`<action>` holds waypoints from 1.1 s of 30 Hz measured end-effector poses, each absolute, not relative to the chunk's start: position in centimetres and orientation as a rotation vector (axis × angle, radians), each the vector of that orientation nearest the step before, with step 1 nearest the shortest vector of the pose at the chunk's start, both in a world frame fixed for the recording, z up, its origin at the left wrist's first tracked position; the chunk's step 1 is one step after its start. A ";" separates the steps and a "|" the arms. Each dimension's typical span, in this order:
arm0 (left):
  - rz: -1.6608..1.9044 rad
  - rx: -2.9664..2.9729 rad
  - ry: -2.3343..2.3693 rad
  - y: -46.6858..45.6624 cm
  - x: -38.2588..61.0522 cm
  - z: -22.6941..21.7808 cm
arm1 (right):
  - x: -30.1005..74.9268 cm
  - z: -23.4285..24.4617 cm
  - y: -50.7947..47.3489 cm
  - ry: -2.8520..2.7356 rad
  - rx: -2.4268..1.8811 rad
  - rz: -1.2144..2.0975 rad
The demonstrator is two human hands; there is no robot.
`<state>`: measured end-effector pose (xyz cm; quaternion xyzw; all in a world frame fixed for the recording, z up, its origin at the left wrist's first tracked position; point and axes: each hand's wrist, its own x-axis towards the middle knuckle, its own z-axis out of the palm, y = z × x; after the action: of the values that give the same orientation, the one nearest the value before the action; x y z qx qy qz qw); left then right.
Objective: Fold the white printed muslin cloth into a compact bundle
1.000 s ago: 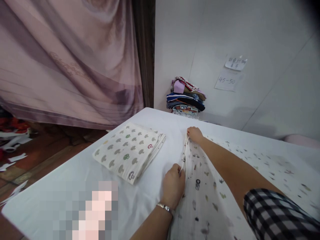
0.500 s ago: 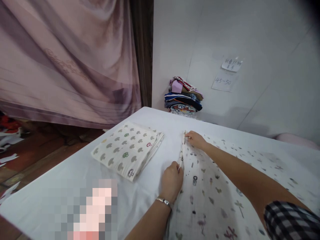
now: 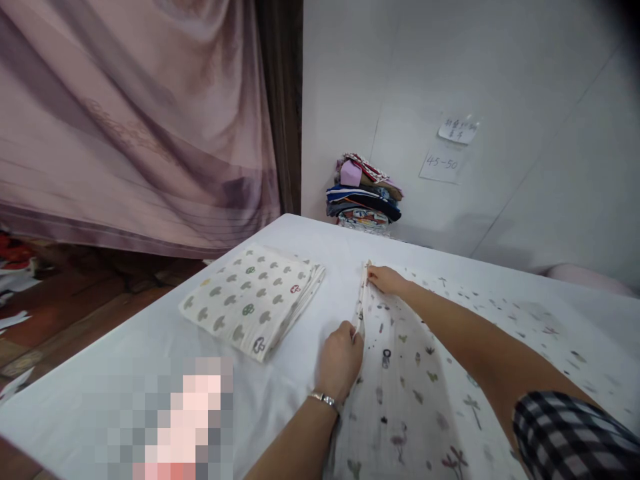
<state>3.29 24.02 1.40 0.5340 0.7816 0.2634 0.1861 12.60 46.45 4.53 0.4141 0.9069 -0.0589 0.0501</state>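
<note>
A thin white cloth (image 3: 400, 373) printed with small plants, a flamingo and other motifs spreads over the right half of the table. Its left edge is gathered into a narrow fold. My left hand (image 3: 341, 360), with a metal bracelet at the wrist, pinches that edge at its nearer part. Farther along the same edge, close to the far corner, my right hand (image 3: 387, 279) grips the fold between thumb and fingers. To the left of both hands lies a folded white cloth (image 3: 250, 300) with grey mushroom prints, touched by neither hand.
The white table (image 3: 310, 233) reaches to a pale wall carrying paper notes (image 3: 443, 163). A stack of folded fabrics (image 3: 364, 193) stands beyond the far edge. A pinkish curtain (image 3: 150, 120) hangs at the left. A pixelated patch covers the lower left.
Both hands keep their hold on the cloth's edge. My right hand has shifted very slightly towards me along it, and the whole view has drifted a little.
</note>
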 end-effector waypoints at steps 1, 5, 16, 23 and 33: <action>0.740 1.496 2.198 24.0 3.3 1.4 | 12.6 4.7 46.5 2.745 1.272 -0.180; 0.736 1.471 2.187 24.0 3.3 1.4 | 12.3 5.9 47.1 2.633 1.285 -0.154; 0.823 1.458 2.155 24.1 3.2 1.3 | 8.5 6.0 47.1 2.465 1.291 0.022; 0.896 1.415 2.117 24.1 3.3 1.3 | 8.9 6.3 46.7 2.503 1.274 0.006; 0.732 1.474 2.197 24.1 3.4 1.3 | 10.2 5.5 46.6 2.616 1.322 -0.036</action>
<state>3.37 24.12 1.35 0.5263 0.7848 0.2614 0.1969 10.21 46.63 5.47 0.4485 0.8875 -0.0122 0.1051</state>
